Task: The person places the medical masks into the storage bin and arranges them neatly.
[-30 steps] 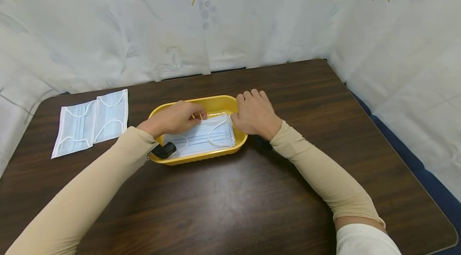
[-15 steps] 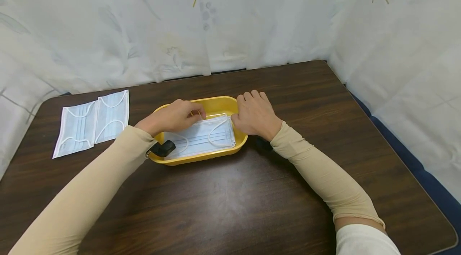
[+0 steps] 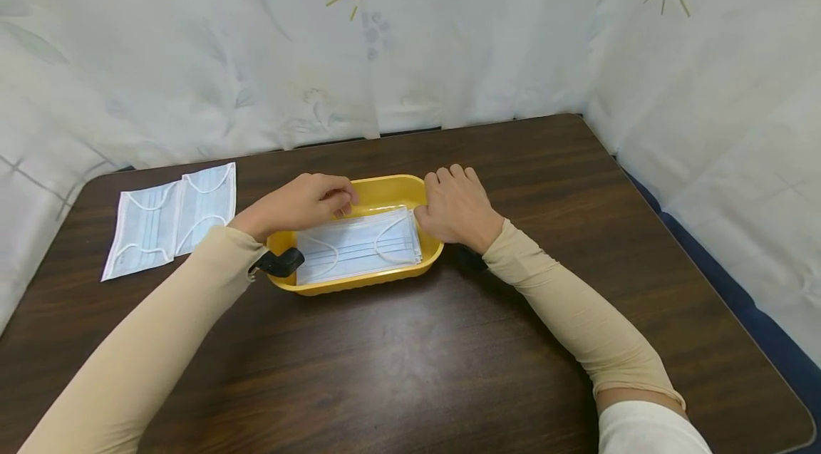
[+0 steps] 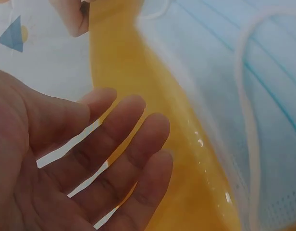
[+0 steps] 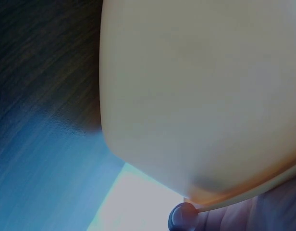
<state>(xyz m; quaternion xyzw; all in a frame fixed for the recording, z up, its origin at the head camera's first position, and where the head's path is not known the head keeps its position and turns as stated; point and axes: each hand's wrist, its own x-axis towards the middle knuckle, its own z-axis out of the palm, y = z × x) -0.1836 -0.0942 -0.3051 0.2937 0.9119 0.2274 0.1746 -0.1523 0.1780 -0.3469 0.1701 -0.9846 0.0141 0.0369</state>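
A stack of pale blue pleated face masks [image 3: 355, 249] lies in a yellow oval tray [image 3: 393, 190], ear loops on top. Over the tray's left far part is my left hand [image 3: 301, 201], fingers loosely bent. In the left wrist view this hand [image 4: 90, 159] holds nothing and is apart from the masks [image 4: 225, 82]. My right hand [image 3: 458, 208] grips the tray's right end. From the right wrist camera, the tray's outer wall [image 5: 196, 91] fills most of the view, with fingertips [image 5: 185, 216] at its rim.
Two more face masks, one [image 3: 146, 229] and another [image 3: 208, 201], lie side by side at the table's left rear. The dark wooden table [image 3: 410, 368] meets a white patterned curtain [image 3: 481, 48] along its back edge. A black wrist camera [image 3: 285, 261] overhangs the tray's left rim.
My left hand has drawn back slightly to the left and up from the mask stack, its fingers now off the masks' far edge. The right hand stays on the tray.
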